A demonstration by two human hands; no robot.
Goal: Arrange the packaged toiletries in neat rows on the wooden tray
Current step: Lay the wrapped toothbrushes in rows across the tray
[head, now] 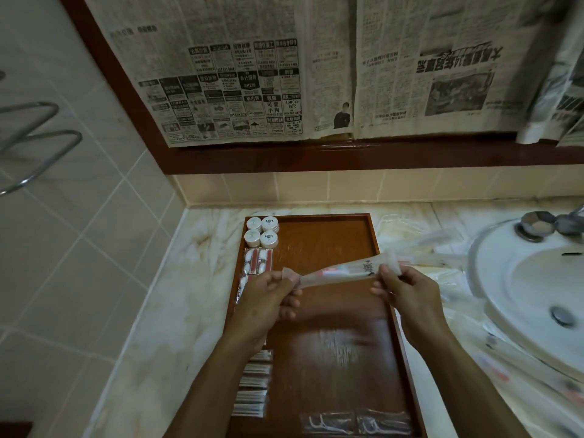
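Note:
A long clear packet holding a toothbrush (341,269) is stretched between both hands above the wooden tray (335,336). My left hand (268,298) pinches its left end; my right hand (401,289) pinches its right end. On the tray's left side sit several small white round tubs (262,231) at the back, clear packets with white and red items (256,263) below them, and a stack of cotton-bud packets (252,387) near the front. Two floss-pick packets (354,423) lie at the tray's front edge.
More clear packets (442,248) lie loose on the marble counter (177,311) between the tray and a white basin (534,295) with a metal tap (550,226). Newspaper covers the framed mirror (316,74). A chrome towel rack (34,143) juts from the left wall.

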